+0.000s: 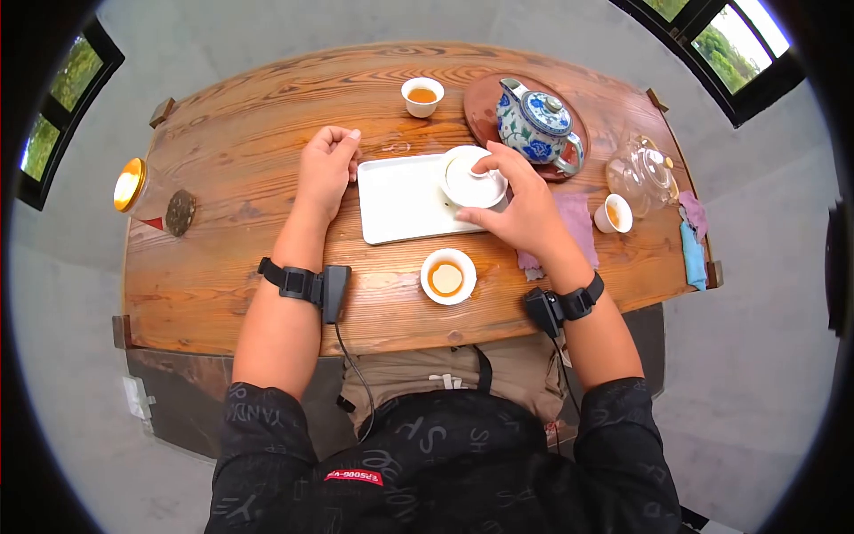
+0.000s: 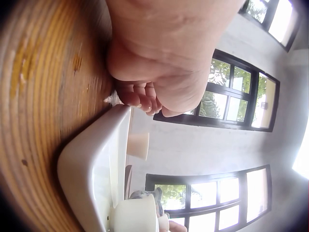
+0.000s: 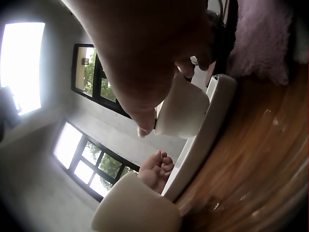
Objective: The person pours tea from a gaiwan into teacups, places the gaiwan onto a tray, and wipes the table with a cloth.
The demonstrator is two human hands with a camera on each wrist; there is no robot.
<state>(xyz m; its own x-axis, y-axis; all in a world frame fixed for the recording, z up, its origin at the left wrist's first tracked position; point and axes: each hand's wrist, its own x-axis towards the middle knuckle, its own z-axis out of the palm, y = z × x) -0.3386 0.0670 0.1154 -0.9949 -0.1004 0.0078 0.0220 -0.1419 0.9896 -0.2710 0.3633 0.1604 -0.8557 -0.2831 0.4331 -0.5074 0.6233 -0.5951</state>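
Observation:
My right hand (image 1: 523, 200) spans the white lidded gaiwan (image 1: 455, 189), which stands upright on the white rectangular tray (image 1: 391, 209). The index finger touches the lid's knob, and the thumb lies at the near rim. In the right wrist view, the other fingers reach the bowl's (image 3: 181, 108) far side. Left of the tray, my left hand (image 1: 327, 169) rests on its edge on the table, fingers loosely curled and holding nothing. A white cup of amber tea (image 1: 447, 276) stands in front of the tray.
A blue-and-white teapot (image 1: 536, 133) sits on a round brown tray (image 1: 480, 102). More tea cups stand at the back (image 1: 422, 96) and right (image 1: 613, 214), by a glass teapot (image 1: 636, 182). A pink cloth (image 1: 578, 227) lies beside the right wrist. At left are a jar (image 1: 133, 185) and dark disc (image 1: 181, 214).

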